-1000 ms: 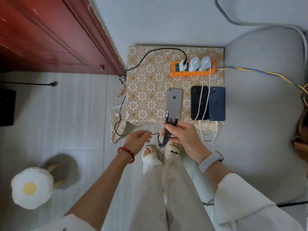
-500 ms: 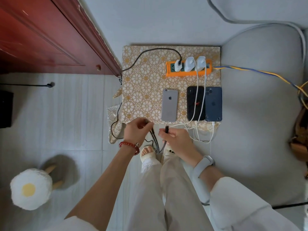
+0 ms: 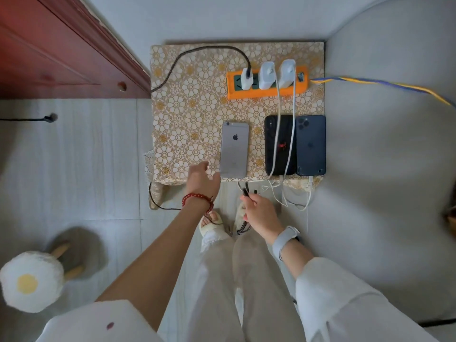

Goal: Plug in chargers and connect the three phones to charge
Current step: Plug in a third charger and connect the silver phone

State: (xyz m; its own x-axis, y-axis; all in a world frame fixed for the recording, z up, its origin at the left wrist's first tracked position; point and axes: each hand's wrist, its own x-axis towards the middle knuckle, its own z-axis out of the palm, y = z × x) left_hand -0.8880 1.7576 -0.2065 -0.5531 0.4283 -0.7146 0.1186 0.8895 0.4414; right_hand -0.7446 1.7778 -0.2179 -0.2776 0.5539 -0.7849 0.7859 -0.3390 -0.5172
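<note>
An orange power strip (image 3: 303, 88) lies at the back of a small floral-covered table (image 3: 187, 104) with three white chargers (image 3: 267, 75) plugged in. A silver phone (image 3: 234, 149) lies face down in the middle, no cable in it. To its right lie a black phone (image 3: 271, 144) and a dark blue phone (image 3: 311, 144), with white cables (image 3: 291, 134) running over them to their near ends. My right hand (image 3: 261, 213) pinches the black multi-head cable (image 3: 245, 191) just below the table's front edge. My left hand (image 3: 202, 180) reaches, fingers apart, to the silver phone's lower left corner.
A red wooden door (image 3: 61, 53) stands at the left. A grey sofa (image 3: 382, 169) fills the right side, with a blue and yellow cord (image 3: 382, 82) across it. A fried-egg stool (image 3: 32, 280) stands on the tiled floor at lower left. My slippered feet (image 3: 217, 223) are under the table edge.
My left hand has let go of the black cable and moved up to the silver phone's corner. My right hand keeps the cable's plug ends, held lower than a second ago.
</note>
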